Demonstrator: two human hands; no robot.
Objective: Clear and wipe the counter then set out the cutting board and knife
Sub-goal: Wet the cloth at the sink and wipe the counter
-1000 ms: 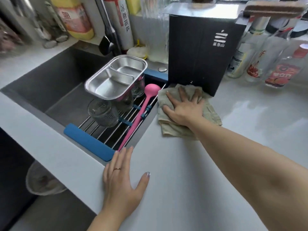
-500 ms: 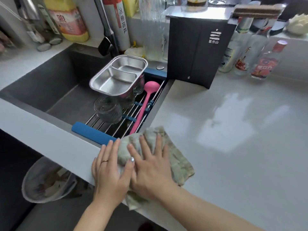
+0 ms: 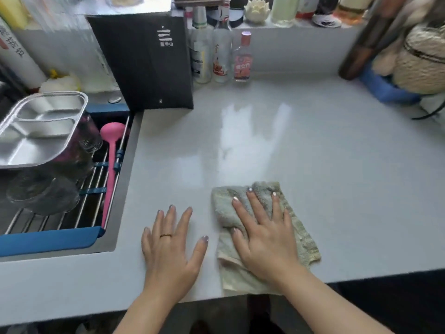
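A greenish-grey cloth (image 3: pixel 299 239) lies flat on the pale grey counter (image 3: pixel 337 165) near its front edge. My right hand (image 3: pixel 265 235) presses down on the cloth with fingers spread and the thumb at its left edge. My left hand (image 3: pixel 171 247) rests flat on the bare counter just left of the cloth, fingers apart, holding nothing. A wet sheen shows on the counter behind the cloth. No knife is in view. A dark brown wooden piece (image 3: pixel 368 37) leans at the back right; I cannot tell whether it is the cutting board.
A black box (image 3: pixel 147 63) stands at the back beside the sink. Three bottles (image 3: pixel 242 59) stand to its right. Over the sink, a rack holds a steel tray (image 3: pixel 41 126), glasses and a pink ladle (image 3: pixel 112 165). A woven bag (image 3: pixel 423 56) and a blue item (image 3: pixel 385 90) sit at the back right.
My right hand has dragged the cloth from the black box to the front edge, then rightwards. My left hand came off the cloth and lies flat beside it. The view has swung right.
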